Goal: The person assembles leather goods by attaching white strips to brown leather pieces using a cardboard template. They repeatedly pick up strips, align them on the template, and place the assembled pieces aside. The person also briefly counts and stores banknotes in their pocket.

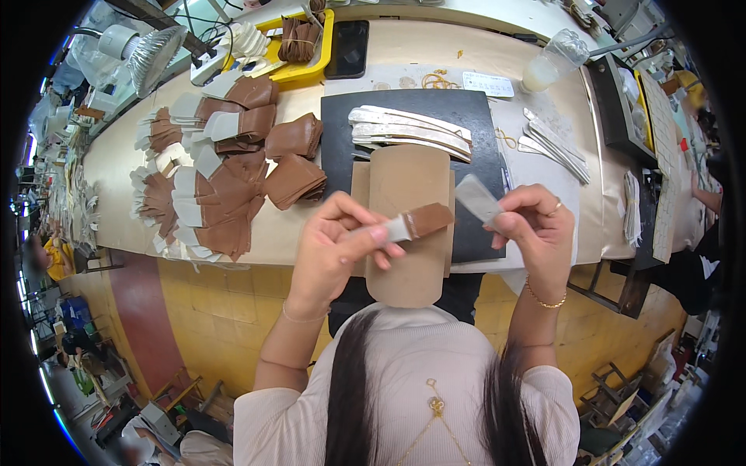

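Note:
Between its thumb and fingers my left hand (pixel 342 237) pinches a small brown leather piece (pixel 429 220) by its pale end, the brown part pointing right. My right hand (pixel 538 225) grips the lower end of a thin light-grey rectangular piece (pixel 476 198) between thumb and forefinger. The two pieces are apart. Both hands hover near a tan curved board (pixel 408 272), which lies partly on a black mat (pixel 474 245). Just beyond the board, white-and-brown strips (pixel 409 128) lie stacked on the mat.
Piles of brown leather pieces with pale ends (pixel 229 190) spread across the left of the table. Behind them sit a yellow tray (pixel 325 50), a phone (pixel 347 50) and a lamp (pixel 151 58). Rightward are white strips (pixel 556 147), a plastic bottle (pixel 553 62) and a black box (pixel 618 113).

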A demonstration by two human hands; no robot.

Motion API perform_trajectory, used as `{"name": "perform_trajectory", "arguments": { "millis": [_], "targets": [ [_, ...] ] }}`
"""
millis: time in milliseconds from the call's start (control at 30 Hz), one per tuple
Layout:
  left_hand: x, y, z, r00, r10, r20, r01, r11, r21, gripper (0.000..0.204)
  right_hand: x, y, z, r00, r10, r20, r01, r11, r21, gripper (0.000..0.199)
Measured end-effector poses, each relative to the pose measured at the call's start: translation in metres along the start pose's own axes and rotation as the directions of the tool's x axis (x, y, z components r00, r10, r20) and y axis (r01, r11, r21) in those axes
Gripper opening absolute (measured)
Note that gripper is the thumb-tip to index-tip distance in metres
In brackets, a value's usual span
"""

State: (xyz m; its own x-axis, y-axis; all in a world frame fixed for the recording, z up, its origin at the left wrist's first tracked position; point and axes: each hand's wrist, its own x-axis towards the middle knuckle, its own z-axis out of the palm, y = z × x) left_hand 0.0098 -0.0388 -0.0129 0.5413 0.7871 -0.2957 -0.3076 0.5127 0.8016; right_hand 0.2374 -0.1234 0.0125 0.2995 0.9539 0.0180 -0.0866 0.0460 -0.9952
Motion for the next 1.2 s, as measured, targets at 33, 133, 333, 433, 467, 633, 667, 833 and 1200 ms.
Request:
{"name": "perform_trajectory", "arguments": {
  "millis": [33, 133, 333, 433, 467, 633, 667, 833, 1200],
  "targets": [
    [-0.001, -0.001, 0.003, 1.0, -0.015, 0.02, 0.014, 0.999, 0.044, 0.017, 0.0, -0.004, 0.0, 1.0, -0.017, -0.023, 0.018, 1.0, 0.022, 0.006],
    [0.002, 0.0, 0.002, 0.995, -0.099, 0.001, 0.097, 0.983, 0.155, 0.016, 0.0, -0.01, -0.001, 0.996, -0.033, -0.082, 0.033, 0.999, 0.007, 0.007],
    [0.008, 0.002, -0.023, 0.987, -0.159, 0.02, 0.15, 0.962, 0.228, 0.017, 0.004, -0.005, 0.004, 0.949, 0.308, 0.07, -0.301, 0.949, -0.088, 0.009],
    [0.006, 0.002, -0.027, 0.983, -0.184, 0.026, 0.176, 0.966, 0.19, 0.025, 0.008, 0.0, 0.018, 0.898, 0.385, 0.215, -0.326, 0.907, -0.266, 0.013],
    [0.005, 0.002, -0.028, 0.983, -0.183, 0.032, 0.175, 0.97, 0.169, 0.029, 0.011, 0.001, 0.024, 0.888, 0.391, 0.241, -0.31, 0.898, -0.313, 0.015],
    [0.002, 0.008, -0.028, 0.98, -0.186, 0.072, 0.179, 0.979, 0.096, 0.046, 0.025, 0.001, 0.043, 0.841, 0.463, 0.279, -0.337, 0.853, -0.398, 0.016],
    [0.001, 0.008, -0.028, 0.98, -0.185, 0.073, 0.178, 0.979, 0.095, 0.048, 0.027, 0.001, 0.045, 0.835, 0.463, 0.296, -0.331, 0.854, -0.402, 0.016],
    [-0.001, 0.007, -0.026, 0.986, -0.162, 0.045, 0.151, 0.97, 0.192, 0.03, 0.031, 0.006, 0.05, 0.82, 0.505, 0.271, -0.356, 0.819, -0.45, 0.016],
    [-0.004, 0.005, -0.029, 0.974, -0.224, 0.029, 0.21, 0.944, 0.254, 0.025, 0.027, 0.005, 0.054, 0.838, 0.495, 0.229, -0.352, 0.812, -0.466, 0.016]
  ]
}}
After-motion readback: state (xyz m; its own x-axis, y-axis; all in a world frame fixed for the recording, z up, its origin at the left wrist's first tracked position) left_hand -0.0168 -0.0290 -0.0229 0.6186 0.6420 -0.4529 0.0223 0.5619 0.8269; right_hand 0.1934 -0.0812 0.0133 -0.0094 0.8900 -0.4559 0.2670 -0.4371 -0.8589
